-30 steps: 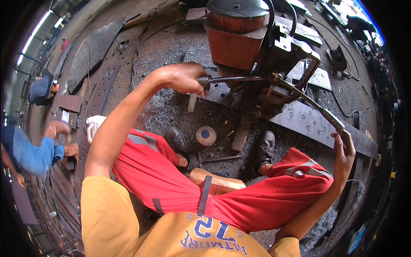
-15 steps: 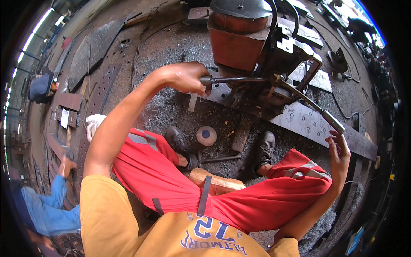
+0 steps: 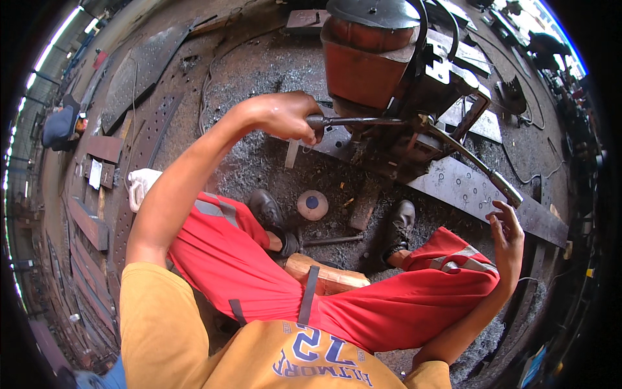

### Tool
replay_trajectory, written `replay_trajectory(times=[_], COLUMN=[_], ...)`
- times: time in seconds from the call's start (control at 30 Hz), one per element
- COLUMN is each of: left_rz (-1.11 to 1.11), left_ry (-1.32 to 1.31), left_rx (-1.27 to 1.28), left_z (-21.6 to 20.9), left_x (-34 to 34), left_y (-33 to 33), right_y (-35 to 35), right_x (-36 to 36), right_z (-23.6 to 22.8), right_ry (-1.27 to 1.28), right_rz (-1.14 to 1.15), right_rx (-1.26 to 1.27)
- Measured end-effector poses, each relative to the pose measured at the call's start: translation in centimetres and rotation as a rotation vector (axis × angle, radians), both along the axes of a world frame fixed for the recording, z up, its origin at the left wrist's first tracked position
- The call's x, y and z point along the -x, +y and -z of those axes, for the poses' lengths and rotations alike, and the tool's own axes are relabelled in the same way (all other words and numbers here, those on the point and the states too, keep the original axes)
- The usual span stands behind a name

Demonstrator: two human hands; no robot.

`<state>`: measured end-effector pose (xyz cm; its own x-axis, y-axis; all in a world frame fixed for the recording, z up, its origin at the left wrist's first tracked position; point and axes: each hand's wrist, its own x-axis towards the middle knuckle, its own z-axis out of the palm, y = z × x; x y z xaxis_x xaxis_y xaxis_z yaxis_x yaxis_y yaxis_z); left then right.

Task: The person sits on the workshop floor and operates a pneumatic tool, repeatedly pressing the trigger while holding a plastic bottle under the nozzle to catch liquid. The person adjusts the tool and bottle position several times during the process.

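Note:
My left hand point(image 3: 289, 117) is wrapped round the grip of a black feed lever point(image 3: 363, 121) on a drilling machine point(image 3: 366, 71) with a reddish, dark-topped motor housing. A second metal lever point(image 3: 476, 159) slants down to the right from the same hub. Just below its thick end is my right hand point(image 3: 508, 238), fingers apart and loosely curved, holding nothing. Whether a fingertip touches that lever is hard to tell. The machine stands over a long steel plate point(image 3: 447, 188) marked with several round spots or holes. The drill tip is hidden behind the machine's body.
Metal shavings cover the floor around my feet. A round pale container point(image 3: 312, 205) with a blue centre stands between my shoes, near a metal bar point(image 3: 334, 240) and a wooden block point(image 3: 327, 273). A white jug point(image 3: 140, 188) is at my left; another person point(image 3: 61, 123) is farther left.
The view has shifted slightly, and both levers look nearly unchanged. My right hand's fingers have lowered a little from the lever's end. The blue-clothed person at lower left has mostly left view.

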<state>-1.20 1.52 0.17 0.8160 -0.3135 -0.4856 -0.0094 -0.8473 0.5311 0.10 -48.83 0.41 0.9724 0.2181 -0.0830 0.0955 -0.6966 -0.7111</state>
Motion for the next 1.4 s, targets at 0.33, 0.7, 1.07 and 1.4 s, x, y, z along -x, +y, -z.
replay_trajectory(times=[0.33, 0.7, 1.07, 1.4], left_rz=[0.008, 0.035, 0.017, -0.001], left_ry=[-0.029, -0.047, -0.040, -0.069], left_rx=[0.026, 0.041, 0.070, -0.034], left_z=[0.0, 0.0, 0.3, -0.9], left_x=[0.0, 0.0, 0.2, 0.5], left_y=[0.1, 0.3, 0.5, -0.8], right_y=[0.1, -0.2, 2.3, 5.3], right_x=[0.2, 0.3, 0.6, 1.9], right_z=[0.0, 0.3, 0.8, 2.1], right_ry=[-0.013, -0.010, 0.059, 0.080], right_rz=[-0.007, 0.000, -0.145, -0.014], right_rx=[0.022, 0.013, 0.026, -0.092])
